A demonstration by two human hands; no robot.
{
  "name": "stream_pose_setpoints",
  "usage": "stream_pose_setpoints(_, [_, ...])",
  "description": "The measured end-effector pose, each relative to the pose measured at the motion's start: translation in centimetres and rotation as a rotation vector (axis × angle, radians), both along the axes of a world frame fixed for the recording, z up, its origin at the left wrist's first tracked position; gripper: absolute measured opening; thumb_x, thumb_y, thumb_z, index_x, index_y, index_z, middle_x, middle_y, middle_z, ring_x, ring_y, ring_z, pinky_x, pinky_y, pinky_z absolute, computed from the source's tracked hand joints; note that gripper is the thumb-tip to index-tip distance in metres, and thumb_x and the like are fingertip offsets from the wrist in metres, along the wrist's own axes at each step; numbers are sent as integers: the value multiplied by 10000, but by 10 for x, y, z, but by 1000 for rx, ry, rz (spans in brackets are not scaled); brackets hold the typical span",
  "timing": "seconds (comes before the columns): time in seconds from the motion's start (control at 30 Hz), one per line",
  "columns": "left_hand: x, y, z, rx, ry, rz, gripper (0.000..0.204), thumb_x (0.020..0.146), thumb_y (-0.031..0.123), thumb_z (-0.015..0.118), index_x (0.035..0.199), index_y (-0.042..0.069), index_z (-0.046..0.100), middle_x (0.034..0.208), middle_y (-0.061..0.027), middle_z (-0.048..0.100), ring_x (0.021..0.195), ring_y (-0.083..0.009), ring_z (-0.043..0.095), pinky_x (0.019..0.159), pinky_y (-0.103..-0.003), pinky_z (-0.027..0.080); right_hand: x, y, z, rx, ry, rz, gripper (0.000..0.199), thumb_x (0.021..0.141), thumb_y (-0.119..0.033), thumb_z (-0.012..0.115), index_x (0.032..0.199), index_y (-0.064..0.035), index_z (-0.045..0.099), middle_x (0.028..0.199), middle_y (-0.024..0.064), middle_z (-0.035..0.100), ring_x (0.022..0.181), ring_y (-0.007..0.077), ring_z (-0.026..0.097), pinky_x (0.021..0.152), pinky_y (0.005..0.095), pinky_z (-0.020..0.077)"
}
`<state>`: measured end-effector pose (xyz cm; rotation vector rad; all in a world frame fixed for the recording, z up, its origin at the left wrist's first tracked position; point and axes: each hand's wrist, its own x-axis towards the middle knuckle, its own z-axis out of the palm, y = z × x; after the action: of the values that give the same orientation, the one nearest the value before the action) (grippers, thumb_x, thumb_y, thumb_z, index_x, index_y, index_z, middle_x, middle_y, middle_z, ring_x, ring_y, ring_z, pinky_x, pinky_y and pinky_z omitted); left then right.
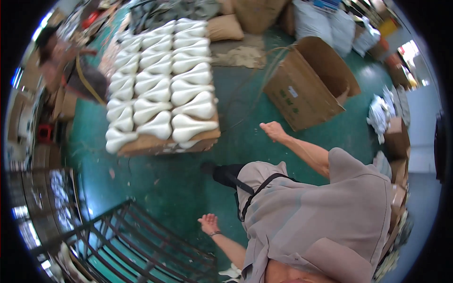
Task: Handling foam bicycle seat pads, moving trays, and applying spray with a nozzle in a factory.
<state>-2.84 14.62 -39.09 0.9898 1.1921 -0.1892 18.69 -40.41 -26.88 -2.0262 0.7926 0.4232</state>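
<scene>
My left hand [208, 224] hangs low over the green floor, fingers partly spread, holding nothing I can see. It is nearest to a dark metal rack [137, 236] with slatted bars. Out in front of my body, my right hand [272, 132] is curled closed, and no object shows in it. That hand is between a large open cardboard box [302, 94] and a low stack bearing rows of white saddle-shaped pieces [193, 106], each broad at one end and narrow at the other. Neither hand touches the box, the stack or the rack.
A co-worker [59, 66] is beyond the stack at the left, with a long yellowish strip [87, 82]. White sacks [325, 26] stand at the back right. A brown sack [225, 28] lies behind the stack. Cartons [396, 137] and bags line the right side.
</scene>
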Motion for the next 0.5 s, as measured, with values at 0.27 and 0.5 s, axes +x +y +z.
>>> stream_pose_setpoints(0.27, [59,-147,46,247,61,-485,645,1047,591,513,1284,3,628,1020,-127,747,794,-235,737,679,-357,618,14,-160,17,135,-187,-258,271,960,-227,685,811,0,685,631,65,667,485,135,619,458,310,528])
stream_pose_setpoints(0.5, [291,-430,105,380,-363,-875,425,1085,390,560,1277,31,682,1056,-70,756,907,-129,691,772,-287,558,90,-403,27,-103,-364,-524,293,875,-273,802,851,-9,678,657,52,672,538,119,627,495,292,528])
